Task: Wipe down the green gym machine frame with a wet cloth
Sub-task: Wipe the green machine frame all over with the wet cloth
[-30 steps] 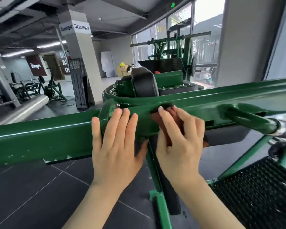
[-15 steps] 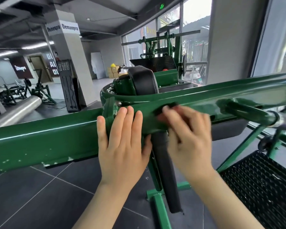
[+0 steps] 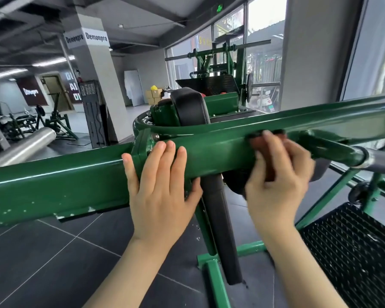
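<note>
A thick green frame beam of the gym machine crosses the view from lower left to upper right. My left hand lies flat on the beam near its bolted joint, fingers straight, thumb under the lower edge. My right hand, blurred by motion, presses a reddish-brown cloth against the beam's front face further right. Most of the cloth is hidden under the fingers.
A black pad stands behind the beam and a black padded post hangs below it. A black mesh footplate lies at lower right. A chrome bar end sticks out right. Dark floor tiles lie below; more machines stand behind.
My right hand with the cloth has slid to the right along the beam. My left hand has stayed pressed on the same spot by the joint.
</note>
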{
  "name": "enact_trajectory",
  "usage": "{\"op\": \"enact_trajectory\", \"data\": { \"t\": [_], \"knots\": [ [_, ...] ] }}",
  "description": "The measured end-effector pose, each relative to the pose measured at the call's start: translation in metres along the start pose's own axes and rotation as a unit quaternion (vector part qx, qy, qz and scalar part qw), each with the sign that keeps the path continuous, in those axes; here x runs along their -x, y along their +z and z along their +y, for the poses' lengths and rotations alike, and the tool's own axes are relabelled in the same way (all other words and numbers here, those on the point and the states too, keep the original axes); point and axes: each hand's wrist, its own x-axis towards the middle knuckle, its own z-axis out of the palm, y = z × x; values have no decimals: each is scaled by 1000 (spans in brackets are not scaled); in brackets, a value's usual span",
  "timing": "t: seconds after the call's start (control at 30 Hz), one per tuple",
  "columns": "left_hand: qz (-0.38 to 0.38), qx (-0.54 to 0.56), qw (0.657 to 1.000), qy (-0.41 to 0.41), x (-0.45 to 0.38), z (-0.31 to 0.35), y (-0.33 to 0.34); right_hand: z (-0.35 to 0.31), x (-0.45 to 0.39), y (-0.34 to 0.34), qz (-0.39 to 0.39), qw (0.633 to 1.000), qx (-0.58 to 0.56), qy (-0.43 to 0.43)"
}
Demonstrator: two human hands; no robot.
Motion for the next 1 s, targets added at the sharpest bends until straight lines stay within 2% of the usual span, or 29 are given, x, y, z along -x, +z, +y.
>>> {"op": "enact_trajectory", "data": {
  "t": [0.03,0.1,0.27,0.33,0.37,0.43,0.5,0.67,0.73,0.8,0.87,0.93,1.0],
  "knots": [
    [4,1,1000,-2,0,1,1,5,-1,-1,23,999,2,41],
    [7,4,1000,-5,0,1,1,-2,10,4,28,998,-1,52],
    [-3,5,1000,-3,1,-1,-1,-22,49,7,-121,985,-55,-107],
    [-2,4,1000,-2,1,-1,-1,-5,39,-1,-129,980,-46,-145],
    [0,3,1000,-3,0,0,-1,5,31,-4,-110,985,-39,-131],
    [4,2,1000,-7,-1,1,0,17,23,-7,-45,998,-32,-38],
    [7,4,1000,-11,-1,2,1,7,32,1,-11,999,-33,19],
    [-8,4,1000,-1,0,-1,-1,-27,68,14,-131,981,-100,-100],
    [-6,0,1000,1,0,-1,-2,-17,53,10,-88,989,-94,-66],
    [-4,-4,1000,2,0,-1,-1,-6,33,5,-8,997,-78,20],
    [-4,-6,1000,1,0,-1,-1,-6,26,4,18,996,-70,61],
    [-8,-7,1000,3,1,-1,-1,-18,36,8,-21,997,-76,17],
    [-9,-6,1000,6,1,-2,-2,-29,49,9,-116,985,-101,-82]
  ]
}}
